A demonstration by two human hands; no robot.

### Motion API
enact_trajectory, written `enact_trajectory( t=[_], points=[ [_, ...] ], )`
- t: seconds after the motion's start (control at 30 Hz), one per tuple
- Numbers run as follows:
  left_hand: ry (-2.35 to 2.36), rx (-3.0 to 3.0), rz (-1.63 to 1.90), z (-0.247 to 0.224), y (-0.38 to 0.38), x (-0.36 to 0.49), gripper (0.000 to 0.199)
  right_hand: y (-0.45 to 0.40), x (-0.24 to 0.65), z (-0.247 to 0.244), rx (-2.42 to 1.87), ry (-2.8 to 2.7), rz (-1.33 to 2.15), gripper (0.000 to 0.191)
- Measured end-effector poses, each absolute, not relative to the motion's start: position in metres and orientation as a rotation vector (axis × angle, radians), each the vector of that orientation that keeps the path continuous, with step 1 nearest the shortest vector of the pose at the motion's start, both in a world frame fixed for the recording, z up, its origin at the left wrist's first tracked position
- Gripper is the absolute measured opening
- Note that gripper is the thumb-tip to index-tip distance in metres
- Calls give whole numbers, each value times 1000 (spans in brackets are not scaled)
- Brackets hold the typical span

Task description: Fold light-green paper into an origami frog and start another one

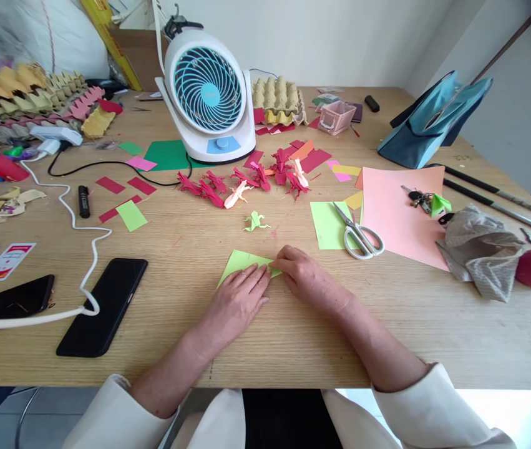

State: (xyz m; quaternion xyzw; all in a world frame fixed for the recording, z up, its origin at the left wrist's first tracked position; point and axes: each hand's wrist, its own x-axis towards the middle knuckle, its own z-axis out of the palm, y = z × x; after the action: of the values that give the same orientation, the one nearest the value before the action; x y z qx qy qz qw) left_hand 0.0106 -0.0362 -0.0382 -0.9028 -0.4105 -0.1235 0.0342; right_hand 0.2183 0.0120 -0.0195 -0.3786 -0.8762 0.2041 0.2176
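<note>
A light green sheet of paper lies on the wooden table in front of me, partly hidden under my hands. My left hand rests flat on it, fingers stretched towards the upper right. The fingers of my right hand are bent together at the paper's right corner and pinch its edge. Just beyond the sheet sits a small light green folded paper frog. Behind that, several red folded paper figures stand in a row, with a few pale pink ones among them.
White-handled scissors lie right, over green paper beside a large pink sheet. A fan stands at the back. Left are a black phone, a white cable and a marker. A crumpled grey cloth lies far right.
</note>
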Motion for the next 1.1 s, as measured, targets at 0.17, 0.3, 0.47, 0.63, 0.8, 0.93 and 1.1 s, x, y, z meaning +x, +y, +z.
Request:
enact_trajectory(
  t=[0.17,0.3,0.47,0.63,0.8,0.93,1.1],
  points=[
    [-1277,-2770,-369,-38,-37,13,39,12,218,-19,-1050,-2438,559,34],
    [-1291,-2775,-355,-39,-38,13,41,11,217,-20,-1091,-2493,502,31],
    [-1286,-2775,-321,-41,-39,14,42,11,218,-20,-1137,-2574,393,27],
    [-1268,-2778,-285,-39,-39,13,41,19,239,-10,-1181,-2306,427,34],
    [-1281,-2781,-284,-38,-39,14,41,10,247,-8,-1168,-2137,469,36],
    [-1296,-2776,-317,-40,-39,14,41,-13,233,-19,-1086,-2412,389,42],
    [-1320,-2761,-286,-42,-40,16,41,-34,224,-33,-1094,-2620,218,58]
  ],
)
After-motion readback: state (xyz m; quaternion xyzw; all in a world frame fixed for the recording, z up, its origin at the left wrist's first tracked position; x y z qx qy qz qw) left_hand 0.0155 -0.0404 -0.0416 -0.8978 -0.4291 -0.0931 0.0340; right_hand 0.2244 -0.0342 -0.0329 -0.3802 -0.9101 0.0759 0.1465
